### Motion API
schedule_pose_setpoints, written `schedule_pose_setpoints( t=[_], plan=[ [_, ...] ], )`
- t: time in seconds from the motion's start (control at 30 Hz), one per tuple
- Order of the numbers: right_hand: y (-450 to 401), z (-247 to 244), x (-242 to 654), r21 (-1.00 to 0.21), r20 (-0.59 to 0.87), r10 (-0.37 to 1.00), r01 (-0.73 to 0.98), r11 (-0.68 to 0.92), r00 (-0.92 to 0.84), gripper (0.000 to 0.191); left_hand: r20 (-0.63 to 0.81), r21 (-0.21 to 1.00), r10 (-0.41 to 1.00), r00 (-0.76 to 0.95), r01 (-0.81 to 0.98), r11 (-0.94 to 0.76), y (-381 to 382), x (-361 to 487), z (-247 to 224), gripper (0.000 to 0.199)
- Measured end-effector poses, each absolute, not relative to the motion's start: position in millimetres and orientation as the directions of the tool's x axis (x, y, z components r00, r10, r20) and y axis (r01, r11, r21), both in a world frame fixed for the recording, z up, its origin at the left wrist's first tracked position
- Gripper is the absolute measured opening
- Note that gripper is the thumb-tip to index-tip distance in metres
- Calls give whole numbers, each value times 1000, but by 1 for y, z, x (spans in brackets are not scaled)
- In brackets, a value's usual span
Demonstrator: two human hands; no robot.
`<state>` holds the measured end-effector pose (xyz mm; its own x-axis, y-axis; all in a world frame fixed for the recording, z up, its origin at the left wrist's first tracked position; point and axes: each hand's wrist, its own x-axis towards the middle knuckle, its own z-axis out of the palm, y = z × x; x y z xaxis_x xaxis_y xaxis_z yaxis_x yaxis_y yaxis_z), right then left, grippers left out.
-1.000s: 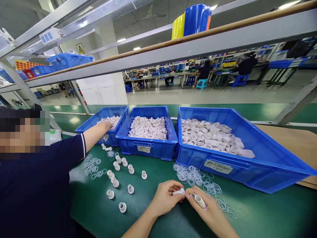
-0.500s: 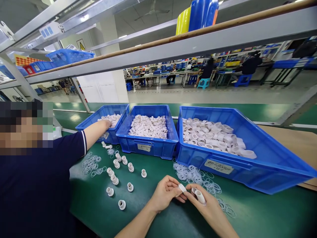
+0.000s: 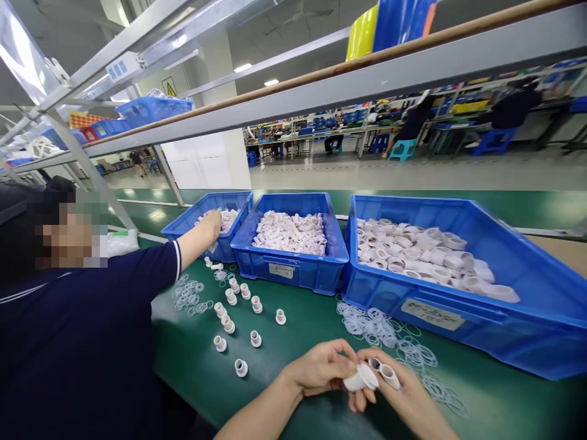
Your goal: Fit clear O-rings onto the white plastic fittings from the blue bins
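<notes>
Person's left hand closed on white ribbed fitting — right hand curled around two white tubes — translucent rings lie near, on green tabletop.

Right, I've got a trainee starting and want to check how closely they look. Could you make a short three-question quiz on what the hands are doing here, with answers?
1. Count: how many hollow white tubes show tucked in the wearer's right hand?

2. Choose: the white piece in the wearer's left hand has what kind of surface?
A) smooth all over
B) ribbed along part of it
C) woven like cloth

3. True or false: a co-worker's hand is at the leftmost blue bin.

Key
1. Two
2. B
3. True
</notes>
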<state>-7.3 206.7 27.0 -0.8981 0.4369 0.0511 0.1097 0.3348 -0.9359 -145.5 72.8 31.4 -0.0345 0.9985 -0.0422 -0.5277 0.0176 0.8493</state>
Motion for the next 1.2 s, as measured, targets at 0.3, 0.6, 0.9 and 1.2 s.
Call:
schedule_pose_setpoints(
  t=[0.3, 0.6, 0.9, 1.2],
  plan=[
    [212, 28, -6, -955, -5, 654, 198, 222, -756, 47, 171, 580, 752, -637, 682, 446, -34, -214, 141, 23],
    [217, 24, -4, -967, 5, 667, 167, 195, -745, 57, -131, 76, 652, -747, 649, 757, -36, -260, 88, 39],
    [204, 27, -10, -990, -40, 577, 112, 89, -816, 59, 174, 629, 835, -522, 711, 313, 14, -168, 101, 31],
    [217, 25, -5, -979, -19, 631, 141, 145, -775, 47, 68, 997, 875, -479, 55, -47, 77, -140, 47, 29]
  ],
)
